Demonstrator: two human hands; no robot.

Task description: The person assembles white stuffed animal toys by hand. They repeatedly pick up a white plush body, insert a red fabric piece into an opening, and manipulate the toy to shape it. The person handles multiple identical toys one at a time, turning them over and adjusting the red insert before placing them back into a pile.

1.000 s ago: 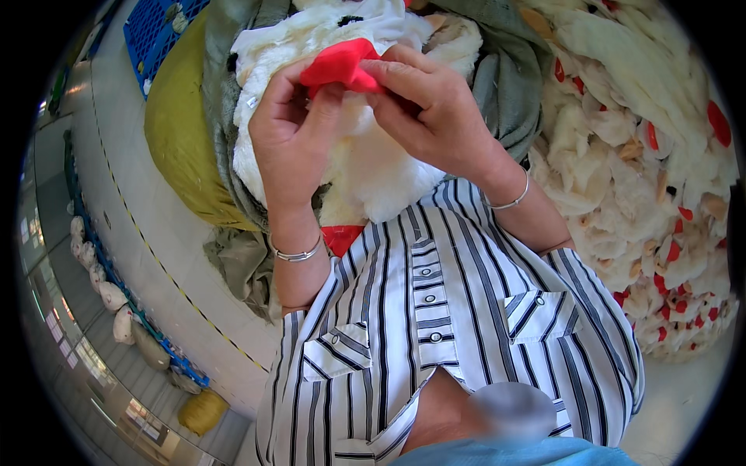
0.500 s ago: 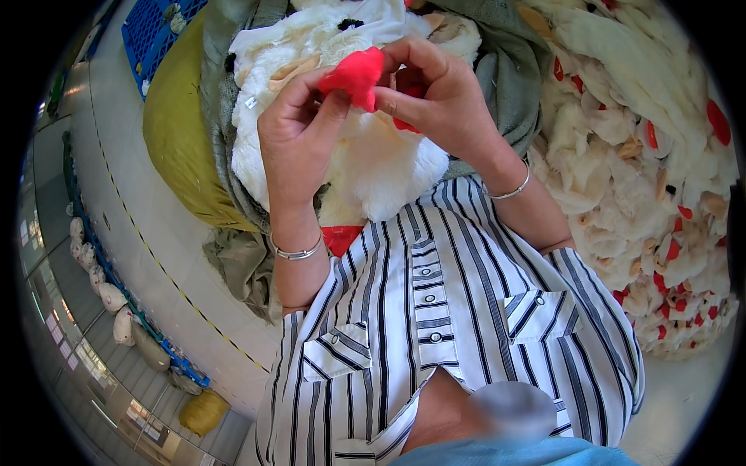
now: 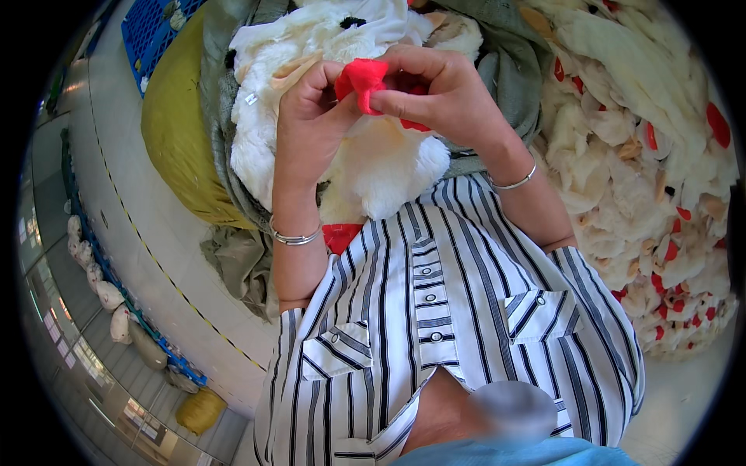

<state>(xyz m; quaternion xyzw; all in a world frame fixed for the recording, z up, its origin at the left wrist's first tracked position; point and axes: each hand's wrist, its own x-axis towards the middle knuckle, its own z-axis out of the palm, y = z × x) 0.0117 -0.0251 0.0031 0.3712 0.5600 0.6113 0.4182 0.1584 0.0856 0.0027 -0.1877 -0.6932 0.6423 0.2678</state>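
Between my two raised hands is a small piece of soft red fabric [image 3: 362,81], bunched up and folded. My left hand [image 3: 312,105] pinches its left side with thumb and fingers. On the other side my right hand [image 3: 439,93] grips the fabric, its thumb pressed along the near edge. A bit more red cloth shows below the right fingers. Beneath both hands lies a heap of white plush pieces [image 3: 377,175] with some beige and black parts. My fingers hide part of the red piece.
Grey-green cloth [image 3: 505,78] surrounds the white plush, with a full olive-yellow sack [image 3: 175,140] at its left. A large pile of cream plush pieces [image 3: 622,179] with red parts fills the right side. At the upper left stands a blue plastic crate [image 3: 151,39].
My left hand has shifted right, closer to my right hand. The red fabric is turned and more tightly bunched between them.
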